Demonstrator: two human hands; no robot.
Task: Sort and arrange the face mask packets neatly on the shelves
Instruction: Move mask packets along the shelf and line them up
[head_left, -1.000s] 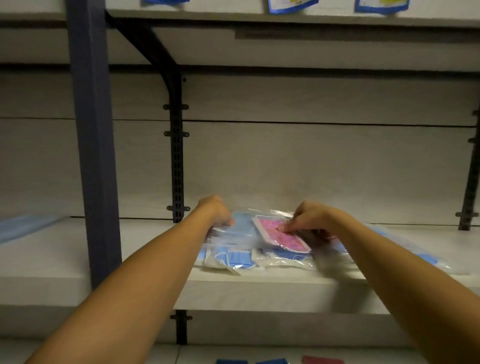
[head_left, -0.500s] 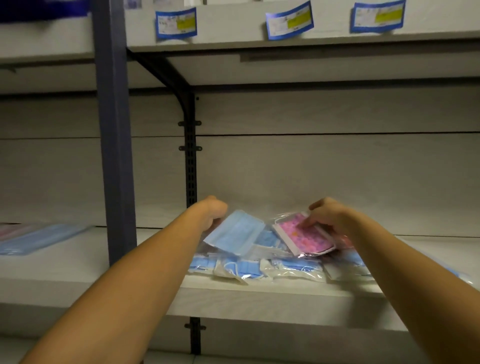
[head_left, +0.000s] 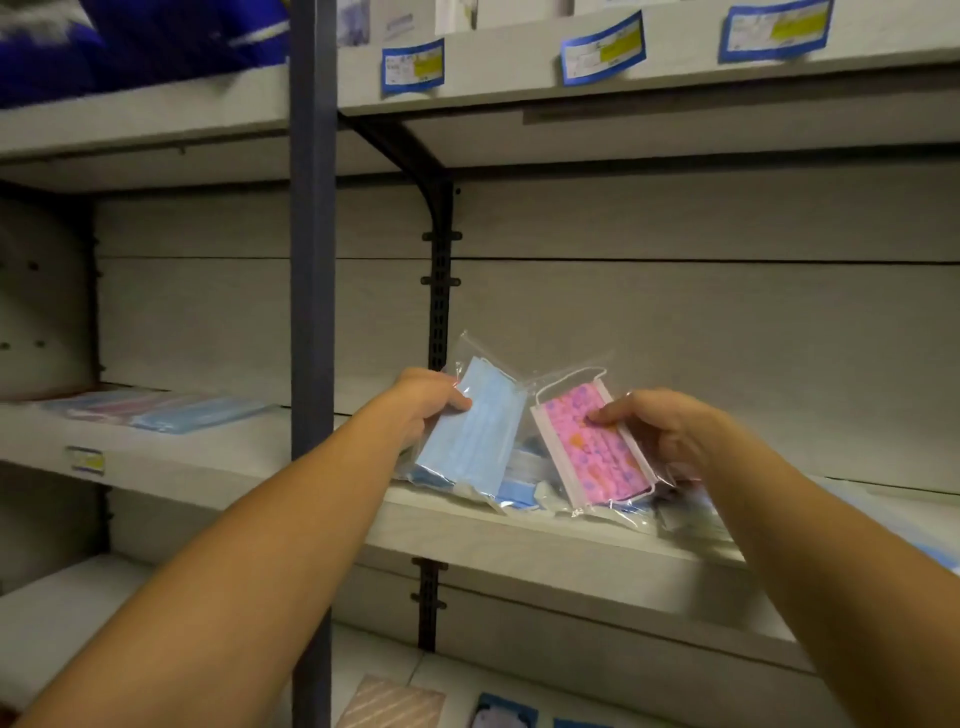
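Pale grey shelving with a dark upright post (head_left: 311, 312) fills the head view, and the middle shelf (head_left: 519, 540) runs across at hand height. Price labels (head_left: 413, 66) are stuck along the edge of the shelf above. The left hand (head_left: 423, 402) has its grip closed on a blue mask packet (head_left: 470, 431), thumb on the front of the clear wrapper, holding it tilted up off the shelf. Just beside it, the right hand (head_left: 667, 431) pinches a pink patterned mask packet (head_left: 595, 447), also raised and leaning the other way, so the two packets form a V. Below them a loose pile of packets (head_left: 524, 486) lies on the middle shelf near its front edge. Further left on the neighbouring shelf, flat packets (head_left: 156, 410) lie side by side.
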